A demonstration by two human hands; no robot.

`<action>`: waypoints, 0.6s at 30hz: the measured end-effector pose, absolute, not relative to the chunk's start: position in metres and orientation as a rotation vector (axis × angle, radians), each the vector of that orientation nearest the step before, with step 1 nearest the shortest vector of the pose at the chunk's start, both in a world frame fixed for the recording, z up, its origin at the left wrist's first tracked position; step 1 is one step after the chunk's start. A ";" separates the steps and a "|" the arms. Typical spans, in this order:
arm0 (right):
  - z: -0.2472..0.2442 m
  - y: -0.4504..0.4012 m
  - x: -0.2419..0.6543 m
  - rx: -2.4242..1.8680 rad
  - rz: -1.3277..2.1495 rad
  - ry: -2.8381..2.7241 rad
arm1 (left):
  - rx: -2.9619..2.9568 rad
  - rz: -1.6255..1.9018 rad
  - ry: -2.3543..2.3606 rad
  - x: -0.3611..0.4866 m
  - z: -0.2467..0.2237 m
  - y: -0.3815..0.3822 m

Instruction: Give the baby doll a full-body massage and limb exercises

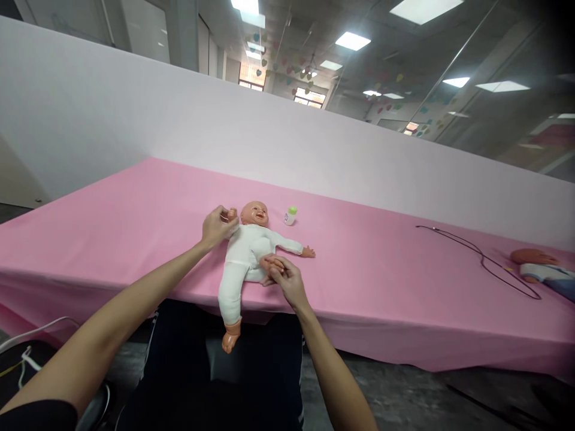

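A baby doll [240,246] in white clothing lies on its back on the pink-covered table [359,263], its head toward the wall and one leg hanging over the front edge. My left hand [218,227] is closed on the doll's raised arm, beside its head. The doll's other arm stretches out flat to the right. My right hand [285,278] is wrapped round the foot of the doll's bent leg. Just right of the doll's head stands a small white bottle [290,216] with a green cap.
A thin dark cable [478,248] lies looped on the right part of the table. Beyond it, a second doll [545,272] lies at the right edge. A white wall [269,143] runs behind the table. Dark chair parts and white cables are at the lower left.
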State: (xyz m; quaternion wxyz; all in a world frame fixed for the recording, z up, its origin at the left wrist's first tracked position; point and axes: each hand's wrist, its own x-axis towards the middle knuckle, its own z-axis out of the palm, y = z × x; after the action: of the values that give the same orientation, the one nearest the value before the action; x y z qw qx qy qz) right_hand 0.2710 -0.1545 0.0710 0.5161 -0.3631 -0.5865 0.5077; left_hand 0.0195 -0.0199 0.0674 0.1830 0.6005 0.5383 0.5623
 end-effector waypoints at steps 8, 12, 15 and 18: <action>0.070 -0.162 0.268 -0.847 1.238 -1.434 | 1.923 1.382 1.477 0.033 0.055 -0.033; 0.069 -0.206 0.310 -0.833 1.222 -1.402 | 1.496 1.610 1.349 0.000 0.058 -0.033; 0.044 -0.234 0.331 -0.830 1.240 -1.381 | 1.149 1.705 1.443 -0.025 0.047 -0.037; 0.011 -0.252 0.334 -0.804 1.309 -1.365 | 0.848 1.709 1.428 -0.042 0.031 -0.044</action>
State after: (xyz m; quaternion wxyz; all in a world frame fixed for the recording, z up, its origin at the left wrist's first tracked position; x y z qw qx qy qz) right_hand 0.3341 -0.2524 0.0108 0.5169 -0.3349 -0.5687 0.5452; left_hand -0.0420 -0.0442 0.0313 0.3704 0.3306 0.5567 0.6661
